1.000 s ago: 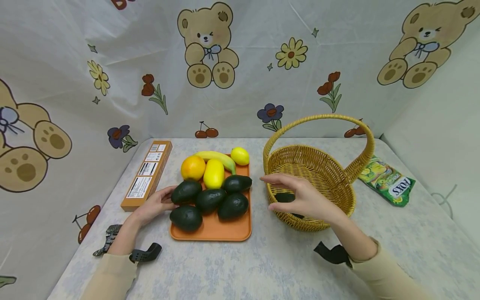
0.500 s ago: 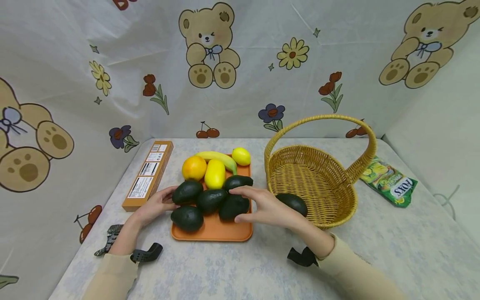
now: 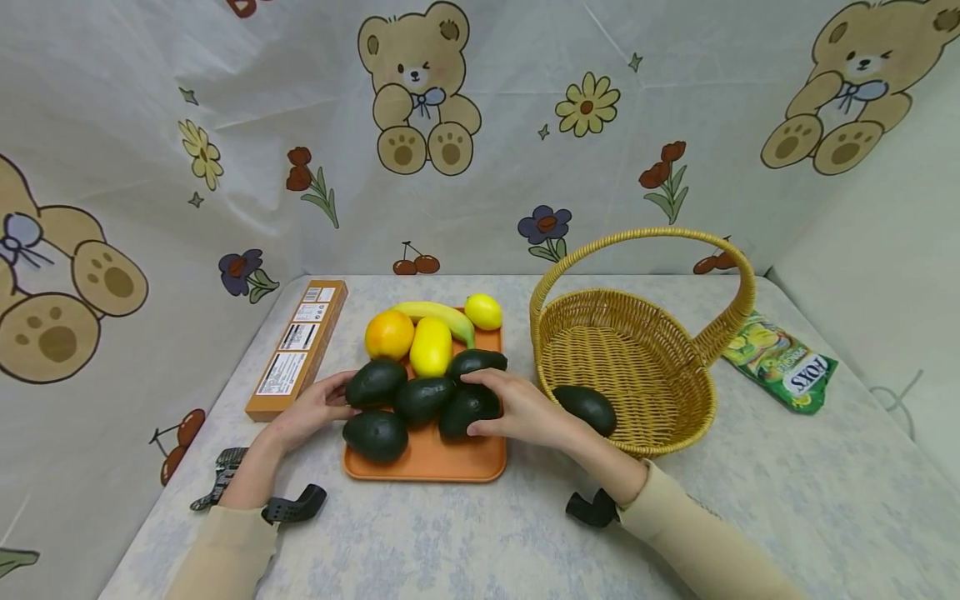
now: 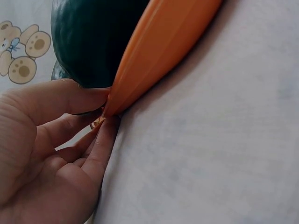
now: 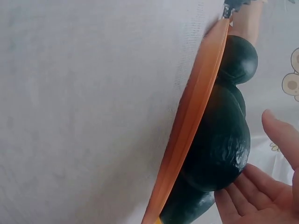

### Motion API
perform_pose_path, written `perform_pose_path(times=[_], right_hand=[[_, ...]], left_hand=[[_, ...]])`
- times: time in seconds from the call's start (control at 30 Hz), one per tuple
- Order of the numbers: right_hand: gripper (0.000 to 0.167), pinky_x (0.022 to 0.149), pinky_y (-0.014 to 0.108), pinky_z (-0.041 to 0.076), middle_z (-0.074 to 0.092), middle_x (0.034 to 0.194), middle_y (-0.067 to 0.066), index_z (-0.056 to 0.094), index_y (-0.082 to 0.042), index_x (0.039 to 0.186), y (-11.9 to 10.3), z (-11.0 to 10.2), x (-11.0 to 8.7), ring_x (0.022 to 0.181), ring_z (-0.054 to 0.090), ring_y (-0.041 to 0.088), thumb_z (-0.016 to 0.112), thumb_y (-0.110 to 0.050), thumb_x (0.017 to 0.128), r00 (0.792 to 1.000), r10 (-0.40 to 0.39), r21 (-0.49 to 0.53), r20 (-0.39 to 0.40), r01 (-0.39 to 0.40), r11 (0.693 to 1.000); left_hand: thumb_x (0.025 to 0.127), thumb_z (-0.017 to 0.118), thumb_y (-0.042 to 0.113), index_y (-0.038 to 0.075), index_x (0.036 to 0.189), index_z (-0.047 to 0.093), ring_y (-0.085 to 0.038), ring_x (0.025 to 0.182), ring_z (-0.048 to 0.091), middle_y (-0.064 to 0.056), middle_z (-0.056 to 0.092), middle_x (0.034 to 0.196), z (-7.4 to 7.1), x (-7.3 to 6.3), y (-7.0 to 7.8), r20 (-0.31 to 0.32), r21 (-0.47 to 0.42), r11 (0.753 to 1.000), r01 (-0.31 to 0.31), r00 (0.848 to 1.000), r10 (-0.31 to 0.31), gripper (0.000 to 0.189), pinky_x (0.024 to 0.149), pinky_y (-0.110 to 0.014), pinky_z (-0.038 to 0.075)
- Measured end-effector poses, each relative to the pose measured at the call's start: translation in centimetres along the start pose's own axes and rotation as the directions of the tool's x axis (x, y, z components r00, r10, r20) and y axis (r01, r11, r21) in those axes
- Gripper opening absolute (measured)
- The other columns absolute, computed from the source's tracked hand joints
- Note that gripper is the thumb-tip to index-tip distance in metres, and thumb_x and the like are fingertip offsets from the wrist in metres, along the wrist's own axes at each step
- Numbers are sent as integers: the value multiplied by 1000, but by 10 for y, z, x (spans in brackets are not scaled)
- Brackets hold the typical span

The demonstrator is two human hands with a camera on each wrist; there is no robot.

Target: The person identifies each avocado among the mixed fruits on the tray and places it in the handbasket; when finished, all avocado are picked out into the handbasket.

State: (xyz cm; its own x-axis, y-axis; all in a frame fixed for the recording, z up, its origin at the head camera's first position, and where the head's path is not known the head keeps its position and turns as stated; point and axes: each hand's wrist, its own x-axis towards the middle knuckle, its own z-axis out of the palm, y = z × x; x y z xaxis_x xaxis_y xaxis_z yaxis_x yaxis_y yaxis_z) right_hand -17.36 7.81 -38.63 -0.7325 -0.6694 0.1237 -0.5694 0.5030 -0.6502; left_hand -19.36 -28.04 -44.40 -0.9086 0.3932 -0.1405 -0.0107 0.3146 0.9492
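My left hand (image 3: pixel 303 412) pinches the left rim of the orange tray (image 3: pixel 427 467), thumb on top and fingers beneath, as the left wrist view shows. Several dark green avocados lie on the tray's near half. Around the rightmost front avocado (image 3: pixel 461 413) reaches my right hand (image 3: pixel 528 412). In the right wrist view its fingers touch this avocado (image 5: pixel 219 144), while the thumb stands apart from it. Behind the avocados are an orange (image 3: pixel 389 334), a yellow oblong fruit (image 3: pixel 431 347), a banana (image 3: pixel 442 316) and a lemon (image 3: pixel 483 311). One avocado (image 3: pixel 587 408) lies in the wicker basket (image 3: pixel 671 367).
The basket's tall arched handle (image 3: pixel 645 233) rises right of the tray. A green packet (image 3: pixel 783 367) lies right of the basket, and a long orange-brown box (image 3: pixel 296 354) left of the tray. A patterned cloth hangs behind the table.
My right hand has moved left from over the basket to the avocado at the tray's right side, uncovering the avocado in the basket. The left hand stays at the tray rim.
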Motion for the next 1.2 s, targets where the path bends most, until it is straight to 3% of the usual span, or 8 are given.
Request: perform_pose_path(times=[0.57,0.93,1.2], right_hand=[[62,99,43,38,53,132,11,53,-5,132,4,8,2,124,45,27,77,-27,79,1000,6,-81,18,-4,997],[61,98,40,40,54,129,10,54,-5,129,4,10,1,121,47,25,79,-25,77,1000,-9,-84,20,10,996],[62,97,40,41,55,127,6,55,-10,129,-19,-12,-9,118,49,19,79,-30,76,999,-40,-50,-25,39,998]], left_hand=[[85,60,-3,-3,142,33,-21,117,51,-23,43,137,0,-1,-1,18,-55,998,-26,999,27,63,90,-24,45],[88,60,1,-2,142,34,-25,121,47,-22,43,138,1,-2,2,9,-47,999,-22,1000,22,60,91,-24,44],[87,60,0,-3,142,33,-23,119,49,-23,42,138,1,-3,2,18,-52,998,-31,999,32,61,90,-24,45]])
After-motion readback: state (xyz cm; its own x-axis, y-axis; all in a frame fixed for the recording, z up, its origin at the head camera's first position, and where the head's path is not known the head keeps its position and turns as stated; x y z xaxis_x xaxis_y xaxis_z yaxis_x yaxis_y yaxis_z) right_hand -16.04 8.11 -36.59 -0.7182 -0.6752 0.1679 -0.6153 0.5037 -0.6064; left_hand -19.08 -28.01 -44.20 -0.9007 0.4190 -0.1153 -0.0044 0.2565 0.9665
